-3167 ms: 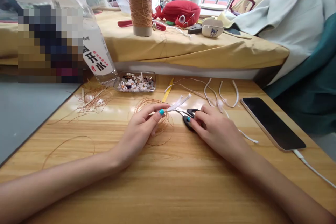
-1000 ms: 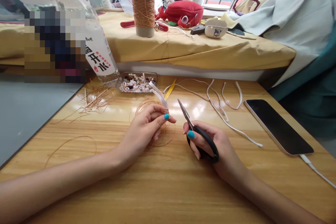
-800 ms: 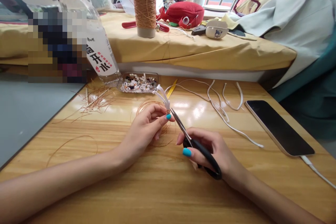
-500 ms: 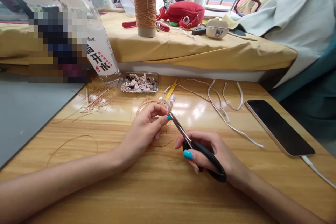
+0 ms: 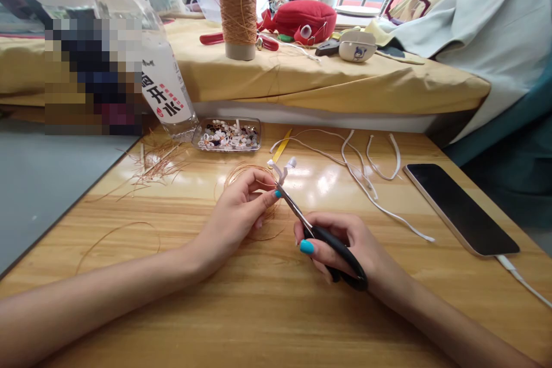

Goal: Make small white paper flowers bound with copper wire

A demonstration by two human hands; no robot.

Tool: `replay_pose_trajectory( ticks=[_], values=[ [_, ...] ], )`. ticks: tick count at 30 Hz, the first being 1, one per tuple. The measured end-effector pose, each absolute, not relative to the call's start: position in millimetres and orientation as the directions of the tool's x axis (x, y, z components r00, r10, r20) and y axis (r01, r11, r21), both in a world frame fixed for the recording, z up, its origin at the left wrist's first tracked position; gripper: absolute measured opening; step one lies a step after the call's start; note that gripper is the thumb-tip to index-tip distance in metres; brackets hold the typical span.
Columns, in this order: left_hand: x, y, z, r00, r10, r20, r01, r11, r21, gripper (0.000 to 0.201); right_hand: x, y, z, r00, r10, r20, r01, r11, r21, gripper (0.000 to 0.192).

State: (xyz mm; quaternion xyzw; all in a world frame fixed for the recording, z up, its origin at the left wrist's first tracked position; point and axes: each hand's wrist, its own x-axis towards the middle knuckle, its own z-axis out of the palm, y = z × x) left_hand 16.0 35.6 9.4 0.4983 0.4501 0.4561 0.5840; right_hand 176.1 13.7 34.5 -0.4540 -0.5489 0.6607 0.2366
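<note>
i saw the left hand pinching the low end of some white strips between finger and thumb, over the wooden table. the right hand held the black scissors, fingers wrapped on the handles. the blade tips seemed to touch the strips by the left thumb, but were too small to be sure. orange thread lay in loops behind.

Thumbnails on left hand and right hand: bright turquoise (rest too small to judge). Both forearms bare.
</note>
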Motion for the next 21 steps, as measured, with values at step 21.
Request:
replay_pose_trajectory(
  ticks=[21],
  values=[
    [16.3, 35.2, 10.7, 0.184, 0.982, -0.048, -0.083, 0.064, 0.994, 0.018, 185.8, 14.4, 20.6, -0.248, 0.959, 0.139, 0.464, 0.243, -0.852, 0.034]
  ],
)
